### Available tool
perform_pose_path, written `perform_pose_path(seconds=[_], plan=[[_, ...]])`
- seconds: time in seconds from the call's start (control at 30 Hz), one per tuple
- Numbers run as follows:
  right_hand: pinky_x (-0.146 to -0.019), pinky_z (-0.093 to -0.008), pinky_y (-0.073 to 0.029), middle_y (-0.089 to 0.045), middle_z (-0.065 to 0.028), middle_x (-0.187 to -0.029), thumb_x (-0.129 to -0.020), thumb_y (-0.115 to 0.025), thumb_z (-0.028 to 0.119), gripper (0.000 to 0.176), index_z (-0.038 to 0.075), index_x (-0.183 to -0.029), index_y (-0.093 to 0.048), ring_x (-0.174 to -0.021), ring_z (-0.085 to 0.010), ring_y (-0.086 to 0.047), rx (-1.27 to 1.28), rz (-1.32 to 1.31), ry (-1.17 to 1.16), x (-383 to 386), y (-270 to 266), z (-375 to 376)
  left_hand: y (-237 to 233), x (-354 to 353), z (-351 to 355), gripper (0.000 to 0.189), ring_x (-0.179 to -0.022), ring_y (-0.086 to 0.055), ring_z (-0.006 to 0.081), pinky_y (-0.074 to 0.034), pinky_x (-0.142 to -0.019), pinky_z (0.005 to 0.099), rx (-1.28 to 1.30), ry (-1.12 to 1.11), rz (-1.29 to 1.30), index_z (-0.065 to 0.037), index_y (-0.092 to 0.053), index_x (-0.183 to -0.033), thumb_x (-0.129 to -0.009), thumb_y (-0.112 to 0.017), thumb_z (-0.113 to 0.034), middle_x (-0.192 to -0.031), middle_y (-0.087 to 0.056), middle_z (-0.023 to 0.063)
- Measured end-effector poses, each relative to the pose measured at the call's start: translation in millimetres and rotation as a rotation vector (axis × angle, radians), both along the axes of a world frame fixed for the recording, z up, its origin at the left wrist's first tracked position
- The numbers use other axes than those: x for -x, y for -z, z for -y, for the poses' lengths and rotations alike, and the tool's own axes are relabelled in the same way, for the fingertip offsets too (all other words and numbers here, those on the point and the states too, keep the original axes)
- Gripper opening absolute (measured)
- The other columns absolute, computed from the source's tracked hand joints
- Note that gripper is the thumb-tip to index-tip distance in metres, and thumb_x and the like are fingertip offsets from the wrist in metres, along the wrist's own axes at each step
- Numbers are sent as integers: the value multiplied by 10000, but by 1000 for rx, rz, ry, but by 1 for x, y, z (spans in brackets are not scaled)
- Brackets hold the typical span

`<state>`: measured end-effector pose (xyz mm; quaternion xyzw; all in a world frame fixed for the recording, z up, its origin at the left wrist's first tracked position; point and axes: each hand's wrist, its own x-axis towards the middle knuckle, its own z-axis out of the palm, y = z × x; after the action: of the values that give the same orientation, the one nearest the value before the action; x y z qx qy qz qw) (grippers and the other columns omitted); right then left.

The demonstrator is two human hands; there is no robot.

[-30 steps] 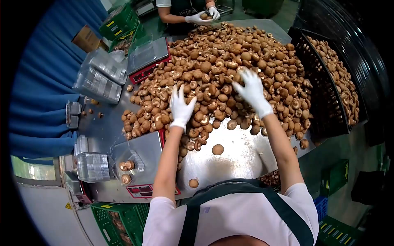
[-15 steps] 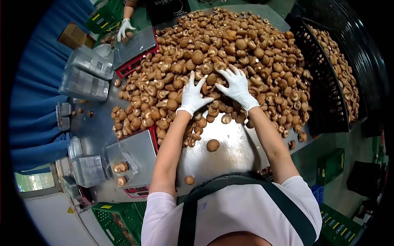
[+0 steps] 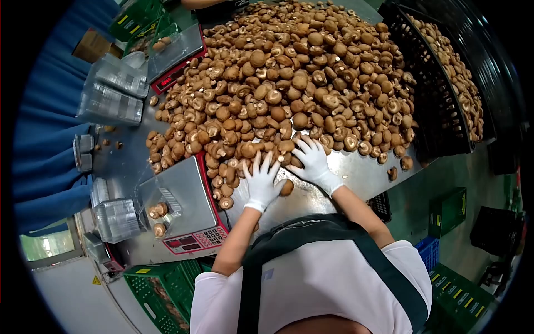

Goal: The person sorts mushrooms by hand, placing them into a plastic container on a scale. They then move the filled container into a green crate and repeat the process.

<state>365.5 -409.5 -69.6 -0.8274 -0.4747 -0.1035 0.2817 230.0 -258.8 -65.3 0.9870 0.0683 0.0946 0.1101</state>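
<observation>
A big heap of brown mushrooms point(image 3: 300, 82) covers much of the metal table point(image 3: 303, 203). At the heap's near edge, my left hand point(image 3: 261, 183) in a white glove is spread, fingertips touching mushrooms. My right hand point(image 3: 313, 164), also white-gloved, has its fingers apart against mushrooms just right of it. A loose mushroom point(image 3: 287, 187) lies between the two hands, close to the left thumb. Neither hand is closed round anything.
At left are a near scale point(image 3: 189, 189) with a plastic tray and a few mushrooms, a far scale point(image 3: 175, 53), and stacked clear trays point(image 3: 111, 103). A black crate point(image 3: 439, 83) of mushrooms stands right. Part of another person's arm point(image 3: 203, 3) shows at the top.
Both my hands have come back toward my body, and mushrooms at the near edge have shifted with them. The other person's gloved hand has left the far scale.
</observation>
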Motion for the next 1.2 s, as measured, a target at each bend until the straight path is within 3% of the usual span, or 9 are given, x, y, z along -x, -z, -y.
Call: perform_pose_path(seconds=[0.13, 0.23, 0.43, 0.6, 0.77, 0.87, 1.0, 1.1, 1.2], plan=[[-936, -438, -404, -501, -172, -1238, -686, -733, 342, 535, 109, -1142, -579, -1117, -347, -501, -45, -111, 50, 24, 3, 35, 41, 57, 19, 471, -1240, -381, 338, -223, -1023, 578, 270, -7, 49, -182, -576, -1210, -787, -634, -383, -1367, -447, 76], [-900, -406, -462, -461, -228, -1293, -709, -721, 275, 605, 86, -1247, -519, -1114, -381, -517, -84, -233, 2, 46, 15, 57, 31, 72, 24, 452, -1239, -380, 338, -220, -1028, 574, 77, -24, 9, -182, -593, -1183, -782, -640, -383, -1360, -456, 73], [-920, -437, -448, -492, -224, -1225, -680, -728, 250, 599, 36, -1196, -511, -1132, -413, -499, -143, -102, -267, 61, 27, 72, 31, 69, 9, 319, -1112, -519, 254, -298, -1007, 456, 131, 63, 300, -125, -622, -1052, -750, -699, -192, -1151, -583, 61], [-923, -445, -438, -502, -201, -1212, -722, -670, 269, 504, 35, -1142, -522, -1108, -376, -509, -25, -239, -177, 24, 18, 66, 7, 17, -26, 305, -1123, -506, 254, -349, -961, 404, 88, 97, 475, -92, -613, -1053, -759, -674, -143, -1188, -565, 90], [-976, -477, -354, -459, -187, -1306, -779, -640, 327, 458, 72, -1149, -551, -1165, -354, -461, -113, 80, 246, -49, 2, 27, -6, -47, -52, 617, -1321, -313, 302, -169, -1078, 549, 61, -258, 184, -152, -466, -1316, -788, -635, -421, -1440, -346, 125], [-1036, -517, -268, -410, -202, -1356, -748, -667, 421, 534, 110, -1171, -570, -1265, -368, -364, 160, -19, 475, -60, -11, 5, -10, -49, -49, 724, -1339, -289, 314, -99, -1076, 621, -120, -191, -277, -215, -372, -1396, -805, -505, -612, -1468, -322, 73], [-1074, -560, -200, -359, -199, -1399, -767, -630, 441, 603, 140, -1270, -489, -1328, -381, -282, 570, -77, 304, -9, -25, -3, -18, -9, -22, 597, -1291, -350, 329, -129, -1038, 662, -43, -94, -176, -264, -444, -1345, -807, -546, -502, -1370, -446, 93], [-1047, -580, -225, -395, -175, -1373, -760, -630, 364, 551, 129, -1244, -511, -1307, -371, -314, 229, -209, 118, 27, 14, 20, -23, 29, -13, 593, -1329, -286, 339, -129, -1031, 667, 11, -143, -183, -266, -471, -1326, -777, -617, -436, -1418, -380, 84], [-1033, -575, -238, -424, -166, -1336, -737, -654, 317, 560, 128, -1244, -512, -1268, -343, -364, 258, -74, 38, 61, 19, 39, -4, 69, -4, 529, -1327, -265, 382, -135, -1030, 665, 54, -86, -54, -245, -534, -1259, -754, -665, -330, -1418, -371, 95]])
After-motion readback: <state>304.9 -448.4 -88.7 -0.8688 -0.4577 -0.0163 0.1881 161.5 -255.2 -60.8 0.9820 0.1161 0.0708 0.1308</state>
